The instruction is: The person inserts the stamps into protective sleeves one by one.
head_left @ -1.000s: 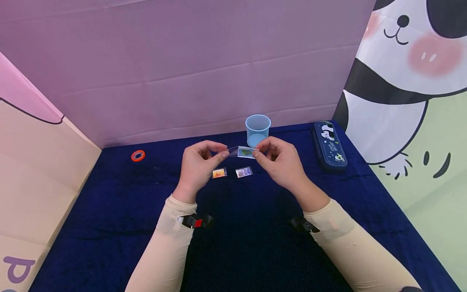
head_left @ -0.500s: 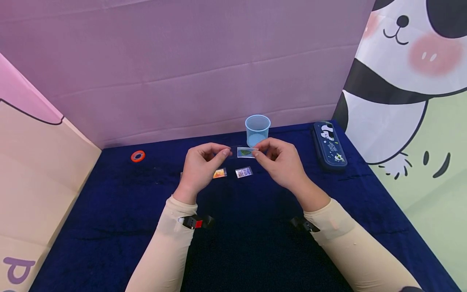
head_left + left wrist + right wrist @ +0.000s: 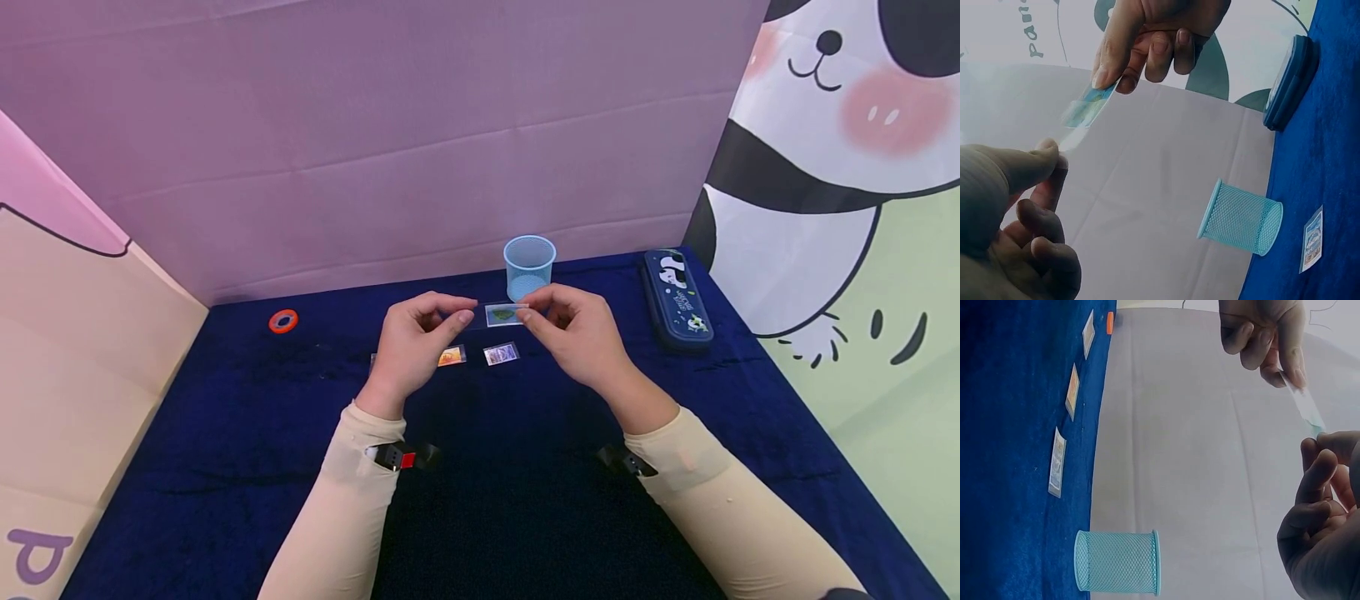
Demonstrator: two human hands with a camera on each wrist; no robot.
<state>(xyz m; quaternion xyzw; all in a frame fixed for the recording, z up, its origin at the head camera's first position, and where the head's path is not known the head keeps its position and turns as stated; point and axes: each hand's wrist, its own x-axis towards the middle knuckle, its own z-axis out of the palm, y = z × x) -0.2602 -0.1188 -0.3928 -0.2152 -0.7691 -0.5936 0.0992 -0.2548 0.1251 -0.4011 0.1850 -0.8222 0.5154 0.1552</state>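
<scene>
Between both hands, held above the table, is a small stamp [image 3: 501,315] with a green picture and white border. A clear plastic sleeve [image 3: 1074,139] overlaps part of it. My left hand [image 3: 412,333] pinches the sleeve's left end between thumb and index finger, as the left wrist view shows. At the other end, my right hand [image 3: 576,329] pinches the stamp by its right edge. Below them on the cloth lie an orange stamp [image 3: 452,356] and a purple stamp [image 3: 501,354]. Another sleeved stamp [image 3: 1089,334] is mostly hidden behind my left hand in the head view.
A light blue mesh cup [image 3: 529,268] stands behind the hands, near the back edge of the dark blue cloth [image 3: 225,417]. At the right lies a navy pencil case [image 3: 678,298] with panda prints. An orange roll of tape [image 3: 283,321] lies at the back left.
The stamp has shifted slightly left, towards my left hand. My left hand has moved a little to the right, its index finger straighter. The things on the table stay where they were.
</scene>
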